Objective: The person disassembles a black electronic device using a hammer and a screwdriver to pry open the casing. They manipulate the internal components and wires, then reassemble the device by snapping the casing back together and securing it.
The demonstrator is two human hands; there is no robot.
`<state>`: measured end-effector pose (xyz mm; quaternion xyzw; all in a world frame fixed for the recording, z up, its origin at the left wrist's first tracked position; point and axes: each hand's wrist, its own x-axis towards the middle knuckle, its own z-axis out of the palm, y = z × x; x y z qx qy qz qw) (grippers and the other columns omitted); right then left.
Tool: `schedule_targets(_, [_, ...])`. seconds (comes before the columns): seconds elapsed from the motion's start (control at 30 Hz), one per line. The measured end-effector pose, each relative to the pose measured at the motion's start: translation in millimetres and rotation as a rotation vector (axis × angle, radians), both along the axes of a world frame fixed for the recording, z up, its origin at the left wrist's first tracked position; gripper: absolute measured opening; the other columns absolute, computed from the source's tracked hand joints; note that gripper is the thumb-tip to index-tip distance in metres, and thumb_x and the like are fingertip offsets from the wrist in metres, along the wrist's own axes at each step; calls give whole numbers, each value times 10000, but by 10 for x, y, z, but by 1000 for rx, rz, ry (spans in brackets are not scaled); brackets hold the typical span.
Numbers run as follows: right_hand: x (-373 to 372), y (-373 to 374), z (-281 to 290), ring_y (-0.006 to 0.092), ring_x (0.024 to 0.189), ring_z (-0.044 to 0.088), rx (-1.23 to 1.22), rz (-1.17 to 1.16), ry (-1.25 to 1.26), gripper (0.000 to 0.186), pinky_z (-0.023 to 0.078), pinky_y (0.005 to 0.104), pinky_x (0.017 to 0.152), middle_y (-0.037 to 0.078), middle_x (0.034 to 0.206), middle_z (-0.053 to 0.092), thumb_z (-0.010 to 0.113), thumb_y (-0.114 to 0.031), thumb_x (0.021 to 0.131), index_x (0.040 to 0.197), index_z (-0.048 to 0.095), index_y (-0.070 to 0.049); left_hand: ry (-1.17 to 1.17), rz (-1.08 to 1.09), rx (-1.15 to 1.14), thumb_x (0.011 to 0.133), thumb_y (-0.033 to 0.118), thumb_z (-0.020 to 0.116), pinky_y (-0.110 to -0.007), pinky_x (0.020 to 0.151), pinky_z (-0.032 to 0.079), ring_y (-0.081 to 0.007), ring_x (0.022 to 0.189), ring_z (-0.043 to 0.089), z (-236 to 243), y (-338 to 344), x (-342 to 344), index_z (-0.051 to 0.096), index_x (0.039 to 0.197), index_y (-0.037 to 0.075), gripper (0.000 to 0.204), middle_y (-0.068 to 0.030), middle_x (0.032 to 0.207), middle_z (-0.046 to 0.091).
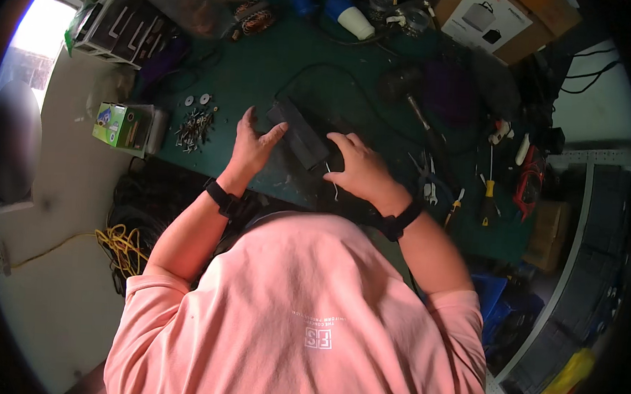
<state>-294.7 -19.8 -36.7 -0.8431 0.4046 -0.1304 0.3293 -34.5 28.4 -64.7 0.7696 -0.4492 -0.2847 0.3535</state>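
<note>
A dark rectangular box-shaped block [299, 135] lies at a slant on the green work table, between my two hands. On its left side is my left hand [252, 145], open, with thumb and fingers spread and the thumb tip close to the block's edge. My right hand [363, 169] is at the block's right end, its fingers curved and apart around nothing I can see. Beside the right thumb a thin white wire [332, 184] runs down from near the block's end. Whether the thumb touches the wire I cannot tell. A black cable [322, 67] curves from the block's far end.
A pile of screws [194, 128] lies left, near a green box [121, 126]. To the right are a hammer [418, 111], pliers [431, 176], a yellow-handled screwdriver [488, 202] and a red tool [530, 185]. A cardboard box [506, 21] stands at the far right.
</note>
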Motion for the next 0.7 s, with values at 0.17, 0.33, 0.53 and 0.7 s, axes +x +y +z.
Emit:
schedule_targets(0.17, [180,325,51,387,1158,574,-76,-101,73,922,547,484,869,146,1248,545,878,-372,666,1422,400,-150,-150,-130,-130,783,367,839,-443,1027,460,-365,1278,504,268,-128,-64,378,1467,-20,911,-258,1442,427])
schedule_targets(0.33, [349,417,-45,395,1014,637,-217,-233,63,839,578,464,748,151,1173,556,881,-326,645,1326,445,-106,-570,-861,-363,629,267,889,-498,1144,344,-401,1336,431,589,-258,48,462,1432,68,931,-194,1442,445])
schedule_targets(0.53, [449,468,-97,407,981,643,-226,-330,9,772,570,465,761,176,1157,586,862,-230,652,1306,481,-77,-796,-1201,-337,603,215,877,-492,1183,287,-338,1355,422,593,-408,-5,481,1422,102,916,-147,1391,500])
schedule_targets(0.7, [447,420,-49,432,1024,623,-183,-363,-69,676,553,478,841,209,1161,591,826,-166,687,1278,518,-52,-857,-1233,-414,599,204,872,-494,1170,304,-313,1267,489,291,-632,-45,528,1354,92,837,-122,1269,556])
